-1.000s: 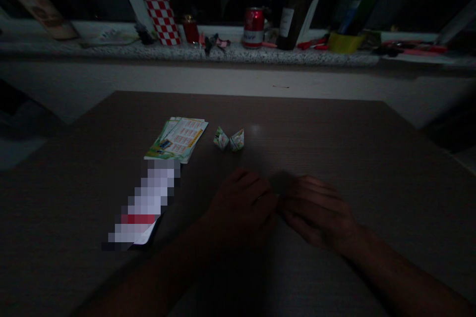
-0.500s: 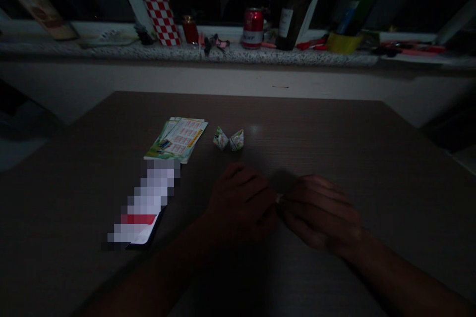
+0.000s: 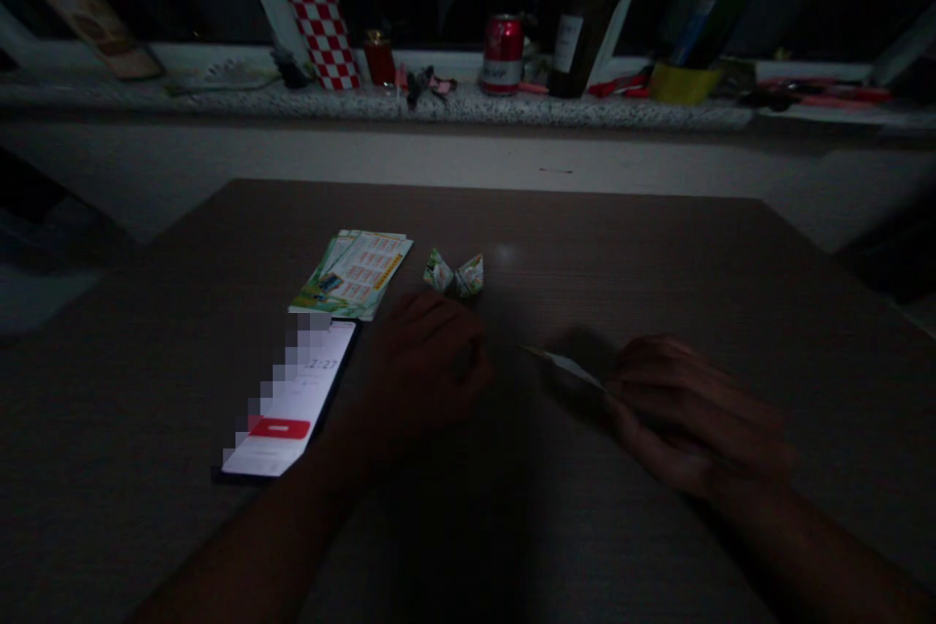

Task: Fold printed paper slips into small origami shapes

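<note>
My right hand (image 3: 691, 414) pinches a small folded piece of paper (image 3: 574, 369) between thumb and fingers. The paper is thin and pale, seen nearly edge-on, and its tip points left. My left hand (image 3: 428, 366) is apart from it, above the table to the left. Its fingers are loosely curled, with a gap by the thumb and nothing seen in them. Just beyond the left hand stands a folded paper shape with two printed points (image 3: 454, 275). Dim light hides detail on both hands.
A stack of printed calendar cards (image 3: 358, 268) lies on the wooden table (image 3: 621, 244). Below it is a lit phone (image 3: 292, 409), close to my left forearm. On the window sill stand a checkered bottle (image 3: 329, 39), a red can (image 3: 502, 54) and a dark bottle (image 3: 574, 39).
My hands have parted: the left moved left and let go of the paper, the right moved right with it. More of the paper shows now. The view has shifted slightly.
</note>
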### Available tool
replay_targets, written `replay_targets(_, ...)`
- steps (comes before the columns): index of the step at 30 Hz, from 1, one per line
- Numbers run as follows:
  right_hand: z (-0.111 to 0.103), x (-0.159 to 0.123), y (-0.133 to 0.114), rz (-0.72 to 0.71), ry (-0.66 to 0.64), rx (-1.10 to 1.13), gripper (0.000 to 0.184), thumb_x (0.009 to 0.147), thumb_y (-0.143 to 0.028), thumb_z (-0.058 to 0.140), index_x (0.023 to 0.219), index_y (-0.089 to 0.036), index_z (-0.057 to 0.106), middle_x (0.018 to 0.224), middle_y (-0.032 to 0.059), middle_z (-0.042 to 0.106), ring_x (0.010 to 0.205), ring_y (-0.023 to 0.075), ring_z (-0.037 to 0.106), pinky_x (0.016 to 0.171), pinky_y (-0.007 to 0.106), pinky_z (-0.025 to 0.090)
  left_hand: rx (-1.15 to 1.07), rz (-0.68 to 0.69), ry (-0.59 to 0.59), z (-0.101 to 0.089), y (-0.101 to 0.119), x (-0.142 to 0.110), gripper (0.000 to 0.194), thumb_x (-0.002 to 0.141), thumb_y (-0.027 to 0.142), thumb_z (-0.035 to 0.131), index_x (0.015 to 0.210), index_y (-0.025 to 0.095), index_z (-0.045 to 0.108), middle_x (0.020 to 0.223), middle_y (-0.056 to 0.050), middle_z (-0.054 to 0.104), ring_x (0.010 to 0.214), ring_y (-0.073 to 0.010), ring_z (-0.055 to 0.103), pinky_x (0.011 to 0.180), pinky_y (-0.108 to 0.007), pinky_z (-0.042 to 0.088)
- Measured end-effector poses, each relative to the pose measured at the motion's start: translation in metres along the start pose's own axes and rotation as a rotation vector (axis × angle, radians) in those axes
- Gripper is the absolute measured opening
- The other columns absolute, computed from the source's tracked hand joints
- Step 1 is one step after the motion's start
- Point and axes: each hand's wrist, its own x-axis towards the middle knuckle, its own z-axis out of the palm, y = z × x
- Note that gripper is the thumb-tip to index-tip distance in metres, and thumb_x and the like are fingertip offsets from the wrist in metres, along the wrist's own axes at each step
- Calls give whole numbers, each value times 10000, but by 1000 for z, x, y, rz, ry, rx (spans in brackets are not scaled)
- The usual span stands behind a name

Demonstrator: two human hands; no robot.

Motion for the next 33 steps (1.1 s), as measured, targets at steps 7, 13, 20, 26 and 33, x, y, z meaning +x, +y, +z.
replay_targets(7, 7, 0, 5, -47, -49, 71, 189, 729, -6, 631, 832, -164, 647, 701, 46, 671, 615, 178, 644, 576, 347, 545, -121, 116, -51, 6, 16, -4, 182, 826, 177, 602, 1001, 132, 622, 973, -86, 670, 911, -213, 582, 834, -379, 471)
replay_targets(13, 12, -2, 8, -6, -88, 49, 198, 704, -25, 664, 860, -140, 626, 717, 75, 655, 689, 209, 634, 639, 381, 529, -81, 182, -132, 11, 15, -4, 131, 887, 170, 533, 831, 147, 650, 789, -39, 666, 745, -168, 555, 722, -335, 443)
replay_targets(20, 25, -8, 10, -84, -171, -75, 175, 688, -46, 668, 766, -169, 571, 661, 36, 605, 627, 174, 547, 596, 347, 452, -1, 283, -147, 17, 23, -3, 169, 851, 182, 544, 700, 158, 617, 699, -22, 607, 681, -164, 508, 671, -321, 399)
replay_targets(26, 31, -11, 7, -18, -241, -153, 123, 715, -84, 629, 689, -169, 544, 620, 22, 542, 610, 160, 473, 574, 328, 380, -8, 301, -161, 21, 28, -4, 198, 848, 172, 527, 657, 166, 581, 672, -17, 583, 665, -161, 498, 660, -318, 388)
replay_targets(33, 25, -10, 12, 2, -221, -179, 132, 703, -77, 609, 677, -178, 529, 591, 5, 500, 591, 154, 442, 568, 317, 361, -23, 300, -160, 17, 25, -3, 178, 841, 181, 524, 676, 165, 590, 683, -15, 591, 662, -155, 496, 647, -314, 375)
